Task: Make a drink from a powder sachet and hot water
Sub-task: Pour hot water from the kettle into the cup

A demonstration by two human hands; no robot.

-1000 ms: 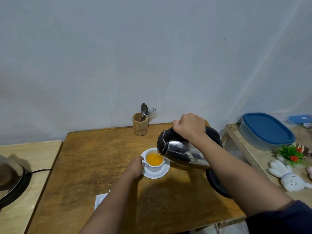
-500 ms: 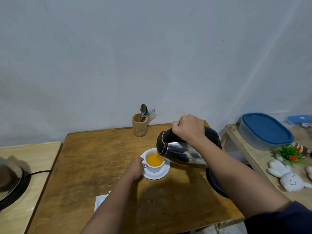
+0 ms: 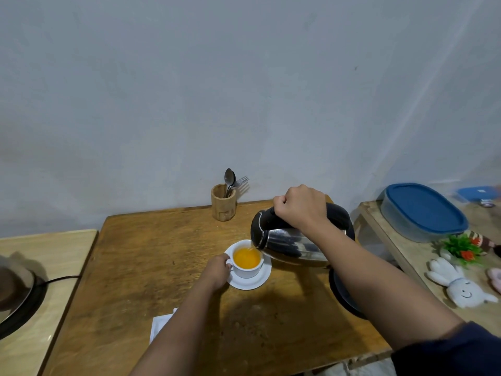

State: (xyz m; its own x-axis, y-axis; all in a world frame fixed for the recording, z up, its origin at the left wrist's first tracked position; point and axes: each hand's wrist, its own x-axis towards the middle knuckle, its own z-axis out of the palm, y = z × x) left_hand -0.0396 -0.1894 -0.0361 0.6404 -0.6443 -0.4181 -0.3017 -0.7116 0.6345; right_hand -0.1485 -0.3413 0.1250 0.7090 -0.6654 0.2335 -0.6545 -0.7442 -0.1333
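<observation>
Two hands are busy over the brown wooden table. The right hand is curled tight around the black handle of a shiny steel kettle, which is tipped over with its spout right at the rim of a white cup. The cup is full of orange drink and sits on a white saucer near the middle of the table. The left hand has its fingers pinched on the cup's handle, at the saucer's left side. A round black kettle base lies close to the table's right edge, partly hidden under the right arm. A white sachet lies flat near the front, just beside the left arm. At the back edge, near the wall, stands a wooden cup holding spoons and a fork. The left half of the table is bare, with lots of room there. A lighter table sits against the left edge, with a dark round pan and a black cord on it. To the right, across a gap, a shelf holds a tub with a blue lid, a little green plant and a white bunny toy.
</observation>
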